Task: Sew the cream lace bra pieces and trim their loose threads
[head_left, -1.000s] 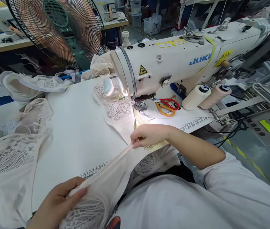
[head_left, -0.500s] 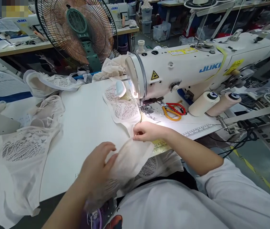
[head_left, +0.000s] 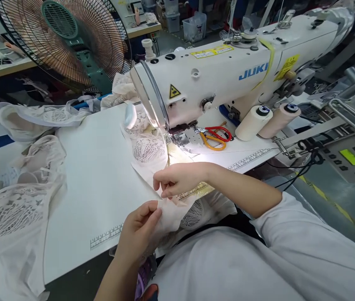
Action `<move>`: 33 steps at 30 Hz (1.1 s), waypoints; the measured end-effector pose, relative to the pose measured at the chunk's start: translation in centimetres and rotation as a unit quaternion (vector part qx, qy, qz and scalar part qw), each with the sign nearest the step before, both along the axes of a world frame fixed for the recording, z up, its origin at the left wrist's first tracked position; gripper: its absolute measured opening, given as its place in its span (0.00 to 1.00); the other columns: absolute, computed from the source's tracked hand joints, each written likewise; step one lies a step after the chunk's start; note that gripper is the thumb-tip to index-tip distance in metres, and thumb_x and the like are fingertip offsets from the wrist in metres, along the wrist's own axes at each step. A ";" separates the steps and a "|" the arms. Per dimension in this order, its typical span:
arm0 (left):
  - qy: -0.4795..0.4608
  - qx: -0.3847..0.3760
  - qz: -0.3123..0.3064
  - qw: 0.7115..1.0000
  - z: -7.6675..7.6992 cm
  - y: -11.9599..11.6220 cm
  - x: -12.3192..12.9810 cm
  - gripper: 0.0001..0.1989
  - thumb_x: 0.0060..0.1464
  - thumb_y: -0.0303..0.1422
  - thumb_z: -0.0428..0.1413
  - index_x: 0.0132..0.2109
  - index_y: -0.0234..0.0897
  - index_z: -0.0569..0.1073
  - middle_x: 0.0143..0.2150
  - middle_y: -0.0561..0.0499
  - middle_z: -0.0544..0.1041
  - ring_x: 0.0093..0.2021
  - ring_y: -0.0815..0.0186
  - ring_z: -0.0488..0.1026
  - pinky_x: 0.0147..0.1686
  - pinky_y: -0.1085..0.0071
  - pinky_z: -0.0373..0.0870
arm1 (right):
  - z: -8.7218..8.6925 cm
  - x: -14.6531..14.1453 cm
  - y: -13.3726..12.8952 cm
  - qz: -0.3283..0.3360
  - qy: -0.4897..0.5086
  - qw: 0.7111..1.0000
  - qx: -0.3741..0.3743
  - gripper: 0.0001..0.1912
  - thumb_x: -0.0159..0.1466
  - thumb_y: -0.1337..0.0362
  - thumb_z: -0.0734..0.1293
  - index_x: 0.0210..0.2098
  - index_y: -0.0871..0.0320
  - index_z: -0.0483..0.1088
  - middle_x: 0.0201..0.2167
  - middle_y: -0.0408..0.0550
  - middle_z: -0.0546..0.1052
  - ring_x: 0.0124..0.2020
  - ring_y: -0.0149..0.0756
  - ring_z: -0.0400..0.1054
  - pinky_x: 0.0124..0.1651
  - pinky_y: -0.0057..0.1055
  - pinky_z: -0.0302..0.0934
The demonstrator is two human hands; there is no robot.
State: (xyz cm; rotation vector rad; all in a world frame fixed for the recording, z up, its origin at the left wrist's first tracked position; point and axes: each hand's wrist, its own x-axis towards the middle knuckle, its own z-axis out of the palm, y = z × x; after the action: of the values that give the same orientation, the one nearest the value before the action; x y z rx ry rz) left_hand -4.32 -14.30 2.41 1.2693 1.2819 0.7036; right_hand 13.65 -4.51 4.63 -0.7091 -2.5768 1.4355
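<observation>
A pale lace garment lies on the white table, one edge beneath the needle area of the sewing machine. Its sheer lower part runs down to both hands at the table's front edge. My left hand pinches the sheer fabric between thumb and fingers. Just above and to the right, my right hand is bent over the fabric with curled fingers, gripping its edge; the fingertips are partly hidden. More lace fabric hangs below the table edge.
Red and orange scissors lie right of the needle, beside two thread cones. Lace pieces cover the table's left side. A large fan stands behind. A control panel is at right.
The view has shifted right and slightly down. My left hand has moved up beside my right hand and now pinches the fabric's edge, which is gathered closer between the hands.
</observation>
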 end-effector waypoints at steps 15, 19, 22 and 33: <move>0.041 0.015 0.051 0.998 1.1 -0.8 0.2 0.10 0.46 0.38 0.57 0.23 0.39 0.73 0.39 0.48 0.75 0.38 0.60 0.72 0.37 0.68 0.69 | 0.0 0.1 -0.3 0.011 0.037 0.996 0.079 0.06 0.60 0.69 0.61 0.30 0.61 0.69 0.26 0.42 0.72 0.28 0.27 0.62 0.30 0.24 0.54; 0.053 0.008 0.035 0.998 1.3 -0.8 0.3 0.09 0.47 0.37 0.56 0.25 0.38 0.74 0.41 0.46 0.76 0.40 0.58 0.72 0.39 0.66 0.70 | 0.2 -0.1 -0.4 0.031 0.043 0.996 0.077 0.05 0.59 0.72 0.62 0.31 0.62 0.70 0.29 0.44 0.73 0.30 0.27 0.63 0.31 0.24 0.55; 0.035 0.010 0.012 0.999 1.5 -0.9 0.2 0.10 0.48 0.37 0.56 0.23 0.39 0.73 0.42 0.47 0.76 0.41 0.58 0.72 0.39 0.66 0.69 | 0.4 -0.1 -0.3 0.045 0.048 0.995 0.075 0.05 0.59 0.74 0.62 0.32 0.62 0.70 0.31 0.45 0.74 0.31 0.28 0.64 0.32 0.24 0.55; 0.113 0.081 0.002 0.990 1.8 -1.0 -0.8 0.10 0.48 0.38 0.56 0.24 0.39 0.74 0.37 0.47 0.76 0.40 0.59 0.71 0.37 0.70 0.68 | 1.0 -0.5 -0.6 0.081 0.056 0.990 0.101 0.08 0.58 0.76 0.60 0.33 0.62 0.69 0.34 0.47 0.73 0.34 0.30 0.64 0.34 0.26 0.57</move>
State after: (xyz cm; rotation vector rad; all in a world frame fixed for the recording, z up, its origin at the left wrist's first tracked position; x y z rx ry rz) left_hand -5.09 -15.34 4.21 1.5135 1.4333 0.6912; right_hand 13.19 -5.06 5.58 -0.3880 -2.6926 1.1903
